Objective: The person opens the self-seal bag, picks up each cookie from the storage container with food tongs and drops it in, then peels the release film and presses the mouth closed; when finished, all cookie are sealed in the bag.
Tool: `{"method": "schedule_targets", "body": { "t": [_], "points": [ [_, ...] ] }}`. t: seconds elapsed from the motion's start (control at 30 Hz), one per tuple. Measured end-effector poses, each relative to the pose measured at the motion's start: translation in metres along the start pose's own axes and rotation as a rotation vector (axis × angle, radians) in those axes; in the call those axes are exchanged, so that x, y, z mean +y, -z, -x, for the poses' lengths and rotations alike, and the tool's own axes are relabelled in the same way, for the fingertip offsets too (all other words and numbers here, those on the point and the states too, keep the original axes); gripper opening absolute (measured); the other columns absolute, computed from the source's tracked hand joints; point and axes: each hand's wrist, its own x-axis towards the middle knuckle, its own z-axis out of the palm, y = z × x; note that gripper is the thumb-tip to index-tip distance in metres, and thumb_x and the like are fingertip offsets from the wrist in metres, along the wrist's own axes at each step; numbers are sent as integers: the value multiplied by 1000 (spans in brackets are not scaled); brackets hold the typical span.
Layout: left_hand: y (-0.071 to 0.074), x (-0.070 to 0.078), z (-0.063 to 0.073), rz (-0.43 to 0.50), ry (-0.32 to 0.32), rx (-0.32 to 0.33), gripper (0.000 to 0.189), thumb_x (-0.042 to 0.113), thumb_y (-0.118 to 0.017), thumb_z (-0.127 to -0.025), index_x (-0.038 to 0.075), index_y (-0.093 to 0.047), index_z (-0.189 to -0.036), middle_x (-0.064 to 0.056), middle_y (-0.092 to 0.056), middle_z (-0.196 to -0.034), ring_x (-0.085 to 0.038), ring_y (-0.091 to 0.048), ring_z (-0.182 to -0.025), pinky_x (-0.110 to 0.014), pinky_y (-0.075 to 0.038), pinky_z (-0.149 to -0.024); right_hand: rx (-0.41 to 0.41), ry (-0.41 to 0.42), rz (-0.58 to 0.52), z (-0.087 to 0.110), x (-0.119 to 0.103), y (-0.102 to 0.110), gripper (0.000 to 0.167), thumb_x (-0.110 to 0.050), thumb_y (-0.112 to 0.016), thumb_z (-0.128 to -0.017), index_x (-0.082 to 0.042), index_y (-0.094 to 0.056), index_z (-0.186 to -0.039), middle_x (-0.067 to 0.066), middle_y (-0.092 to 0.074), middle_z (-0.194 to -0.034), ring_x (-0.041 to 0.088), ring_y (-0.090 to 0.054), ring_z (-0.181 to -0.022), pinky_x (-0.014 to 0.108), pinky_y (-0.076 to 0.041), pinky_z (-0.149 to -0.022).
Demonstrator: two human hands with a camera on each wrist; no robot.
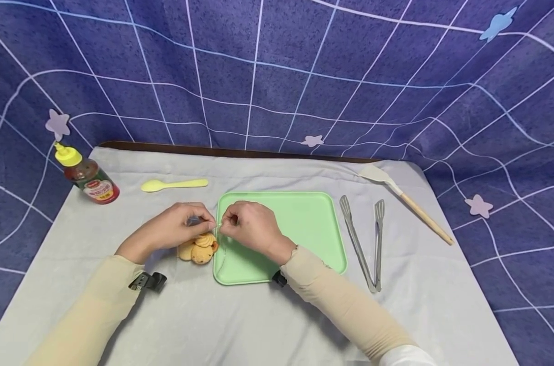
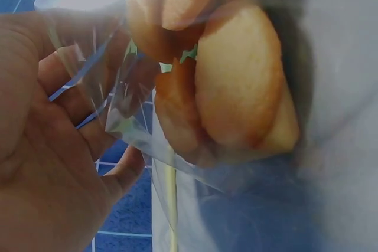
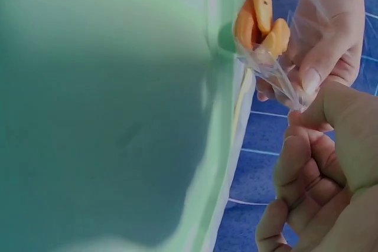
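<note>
A clear plastic bag (image 3: 273,74) holds several golden-brown cookies (image 1: 202,254), one with a ridged swirl and one with dark specks. It lies at the left edge of the green tray (image 1: 300,236). My left hand (image 1: 181,223) pinches the bag's edge just above the cookies. Thumb to fingertip, my right hand (image 1: 254,226) grips a corner of the same edge over the tray's left rim. The two hands' fingertips almost meet in the right wrist view. Seen from the left wrist, the see-through film (image 2: 133,125) stretches between the left hand (image 2: 53,140) and the cookies.
A yellow spoon (image 1: 174,185) and a sauce bottle (image 1: 91,175) with a yellow cap sit at the back left. Metal tongs (image 1: 366,249) lie spread to the tray's right, beyond them a wooden-handled spatula (image 1: 407,201). A blue patterned curtain (image 1: 277,76) hangs behind the table.
</note>
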Motion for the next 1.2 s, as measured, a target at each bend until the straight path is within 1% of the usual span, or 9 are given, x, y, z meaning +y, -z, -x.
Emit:
{"method": "schedule_targets", "body": {
  "t": [0.13,0.27,0.33,0.47,0.7,0.8,0.93,1.0,1.2],
  "points": [
    [1,1,2,0,-10,3,9,19,-69,-100,15,-77,-99,8,-68,-95,-13,-63,-93,-42,-50,-86,-22,-17,-63,2,5,5,13,-13,-69,-80,-25,-66,-76,-15,-56,-72,1,-50,-62,18,-42,-50],
    [3,0,6,8,27,8,9,21,-70,-99,16,-77,-98,9,-68,-95,-14,-62,-94,-44,-49,-87,-36,-42,-83,11,17,10,13,-12,-65,-79,-24,-65,-74,-14,-57,-72,3,-50,-62,20,-42,-50],
    [3,-1,7,17,44,14,9,23,-70,-99,17,-77,-98,10,-68,-96,-15,-62,-97,-45,-49,-90,-48,-48,-78,19,25,14,14,-11,-63,-79,-24,-64,-74,-14,-57,-72,4,-50,-63,20,-43,-52],
    [1,-3,7,22,39,26,11,27,-69,-100,19,-77,-99,11,-69,-98,-16,-61,-101,-47,-48,-93,-67,-37,-64,42,36,28,15,-11,-62,-78,-25,-64,-74,-14,-57,-70,4,-50,-61,22,-44,-53],
    [3,-5,9,28,68,53,11,27,-67,-101,20,-76,-102,10,-70,-100,-14,-61,-102,-44,-51,-91,-112,61,-55,94,35,53,17,-12,-62,-78,-29,-63,-76,-20,-54,-72,-1,-49,-62,20,-44,-54],
    [3,-6,10,33,58,55,11,25,-67,-101,18,-76,-104,8,-70,-102,-15,-62,-105,-46,-51,-92,-132,119,-62,115,32,62,19,-10,-63,-77,-29,-62,-76,-19,-52,-72,-3,-47,-62,17,-41,-55],
    [5,-7,11,28,59,52,16,26,-65,-102,14,-75,-107,5,-70,-105,-17,-61,-106,-49,-50,-94,-177,226,-114,138,27,70,22,-7,-65,-74,-29,-61,-76,-17,-52,-70,-7,-42,-61,12,-36,-54],
    [5,-7,11,25,71,54,17,26,-65,-102,13,-75,-107,4,-70,-105,-17,-61,-106,-50,-49,-94,-210,260,-131,147,25,74,23,-8,-67,-74,-30,-59,-75,-16,-52,-70,-9,-40,-61,10,-34,-54],
    [4,-5,10,23,66,53,18,26,-64,-103,12,-74,-107,3,-70,-104,-18,-61,-105,-49,-47,-95,-269,254,-135,167,28,87,28,-8,-67,-70,-32,-52,-72,-17,-48,-68,-10,-37,-62,10,-32,-55]
  ]
}}
